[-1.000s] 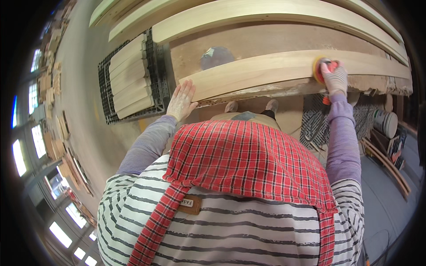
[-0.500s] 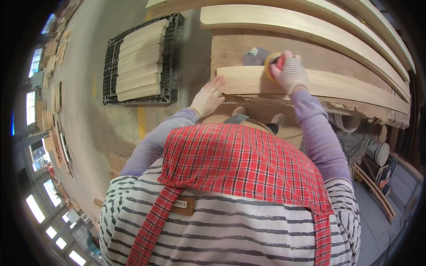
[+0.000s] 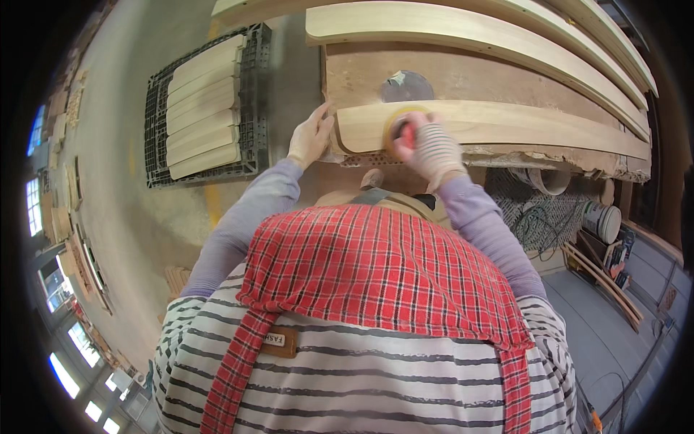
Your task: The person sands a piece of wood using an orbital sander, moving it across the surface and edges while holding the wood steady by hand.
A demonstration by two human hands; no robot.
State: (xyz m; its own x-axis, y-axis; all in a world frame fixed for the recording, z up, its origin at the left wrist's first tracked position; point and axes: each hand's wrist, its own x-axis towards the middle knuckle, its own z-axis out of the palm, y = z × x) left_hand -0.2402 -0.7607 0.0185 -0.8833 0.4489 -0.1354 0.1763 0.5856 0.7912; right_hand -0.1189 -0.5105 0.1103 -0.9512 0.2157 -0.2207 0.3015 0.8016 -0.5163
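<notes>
A long pale wooden board [image 3: 506,119] with a rounded near corner lies across the worktable [image 3: 361,72]. In a striped glove, my right hand [image 3: 434,150] is closed on a round sanding pad [image 3: 394,130] with a yellow rim and a red part, resting on the board's left portion. My left hand [image 3: 311,137] is at the board's left end by the table edge, thumb and fingers apart; whether it touches the board I cannot tell. A grey sanding disc [image 3: 408,86] lies on the table just beyond the board.
Farther back, more long boards [image 3: 434,25] lie across the table. At left, a black plastic pallet [image 3: 253,94] on the floor carries several short boards [image 3: 206,108]. A white bucket [image 3: 601,221], a coiled cable [image 3: 538,228] and wood strips [image 3: 603,282] are at right.
My right hand has slid the sanding pad left along the board toward its end. My left hand has turned from lying flat to a more upright pose. The whole view has shifted slightly.
</notes>
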